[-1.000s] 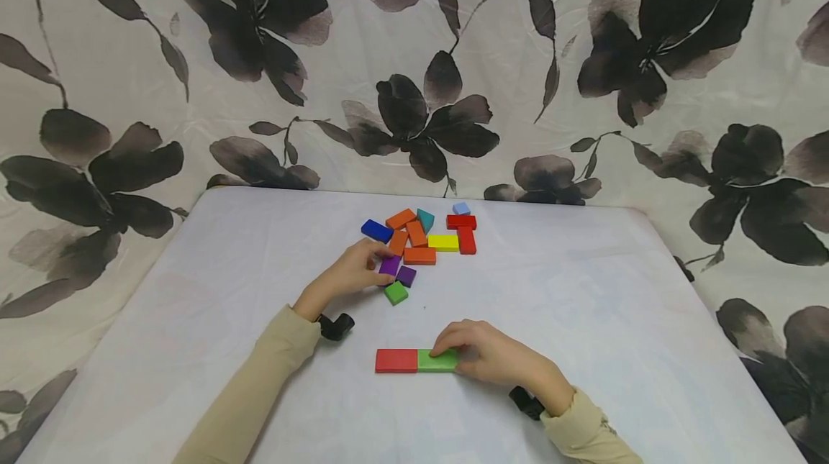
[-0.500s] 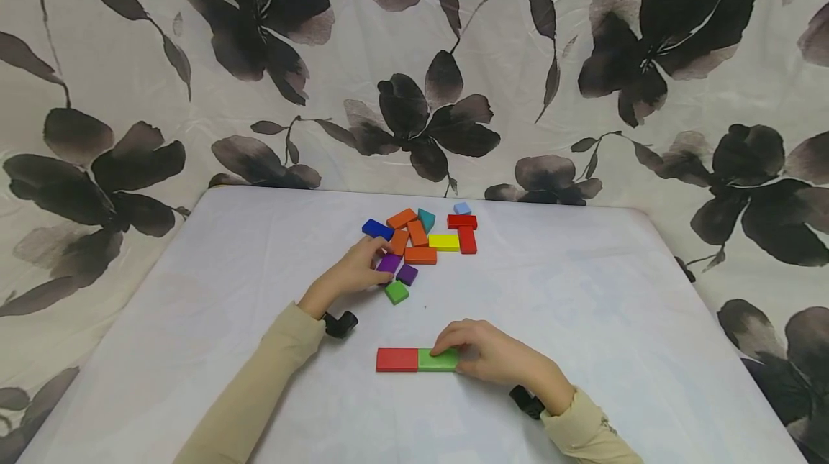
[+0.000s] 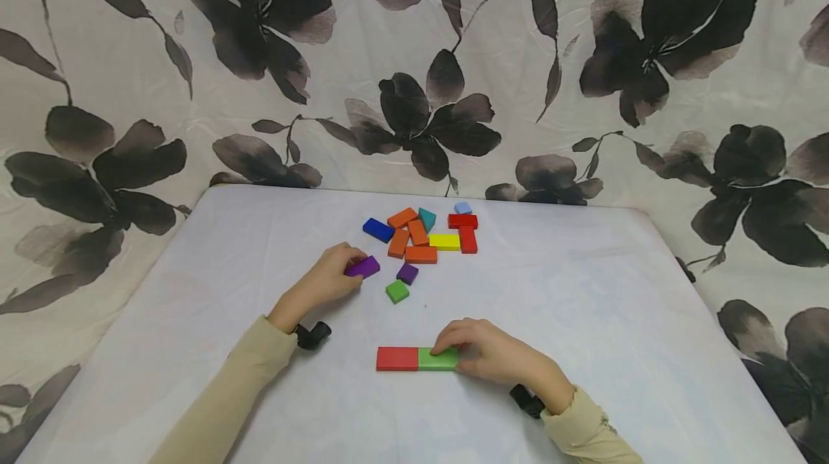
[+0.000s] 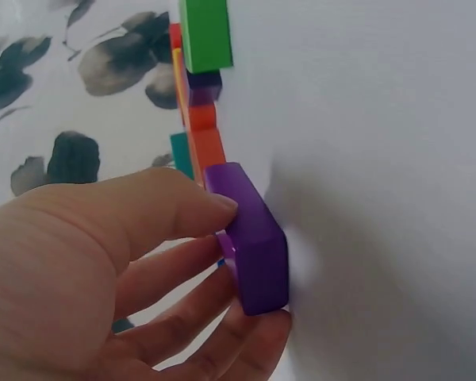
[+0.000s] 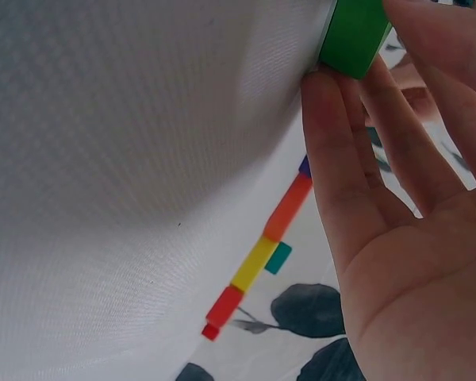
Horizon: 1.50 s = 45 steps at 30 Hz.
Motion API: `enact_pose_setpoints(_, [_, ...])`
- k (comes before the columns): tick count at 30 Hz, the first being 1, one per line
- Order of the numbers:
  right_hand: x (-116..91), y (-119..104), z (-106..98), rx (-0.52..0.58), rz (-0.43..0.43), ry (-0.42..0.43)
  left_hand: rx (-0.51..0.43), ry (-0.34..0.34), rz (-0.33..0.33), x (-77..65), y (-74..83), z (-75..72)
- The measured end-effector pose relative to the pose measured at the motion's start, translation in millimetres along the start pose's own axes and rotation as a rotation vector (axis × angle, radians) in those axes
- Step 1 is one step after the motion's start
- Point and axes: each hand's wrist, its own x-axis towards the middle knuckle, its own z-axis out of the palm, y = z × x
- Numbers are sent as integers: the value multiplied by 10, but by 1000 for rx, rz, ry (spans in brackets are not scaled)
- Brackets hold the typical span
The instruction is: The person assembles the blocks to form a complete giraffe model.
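Note:
My left hand [image 3: 327, 278] pinches a purple rectangular block [image 3: 366, 267] between thumb and fingers, left of the loose blocks. In the left wrist view the thumb presses one side of this block, which appears close to the table surface. My right hand [image 3: 499, 355] holds the right end of a green block [image 3: 435, 360] near the front; the fingers partly cover it. A red block [image 3: 397, 359] lies flat against the green one's left end, forming a straight row. Closest to the left hand's block are a small dark purple block [image 3: 407, 274] and a small green block [image 3: 398, 291].
Behind them lie several orange blocks [image 3: 421, 255], a blue block [image 3: 378, 229], a teal triangular block [image 3: 427, 219], a yellow block [image 3: 444, 242], two red blocks [image 3: 468, 239] and a light blue block [image 3: 463, 208]. A floral cloth [image 3: 350, 32] hangs behind the white table [image 3: 583, 291].
My left hand has drawn the purple block leftward, away from the orange blocks and the small purple block. The right hand has stayed on the green block.

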Motion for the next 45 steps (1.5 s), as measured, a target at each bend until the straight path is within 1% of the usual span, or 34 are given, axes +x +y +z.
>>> enact_pose_setpoints(4, [-6,-2,-2,4,-4,0,70,13,34,-154,-58,-59])
enact_pose_setpoints(9, [-6,2,2,2,0,0,124,22,103,-396,-120,-111])
enact_pose_setpoints(12, [-8,4,3,1,3,1,131,-4,128,-549,-132,-130])
enact_pose_setpoints(14, [-9,7,2,2,4,3,132,-30,130,-642,-129,-134])
enact_pose_setpoints(19, [-5,20,-3,7,11,6,129,-96,132,-859,-56,-136])
enact_pose_setpoints(24, [-6,22,-3,12,10,6,110,-143,171,-1053,29,-135])
enact_pose_setpoints(27, [-13,18,-5,18,7,6,96,-191,189,-1133,78,-126])
enact_pose_setpoints(30, [-15,19,-7,20,2,7,87,-247,184,-1206,130,-112])
enact_pose_setpoints(33, [-15,22,-6,20,-2,8,73,-284,194,-1282,175,-92])
enact_pose_setpoints(35, [-17,20,-4,22,-2,9,61,-302,203,-1330,204,-73])
enact_pose_setpoints(39, [-16,17,0,24,1,8,39,-340,197,-1400,283,-15])
enact_pose_setpoints(42, [-12,17,0,25,3,5,34,-355,199,-1447,353,43])
enact_pose_setpoints(45, [-10,16,1,25,7,2,39,-359,223,-1483,424,104])
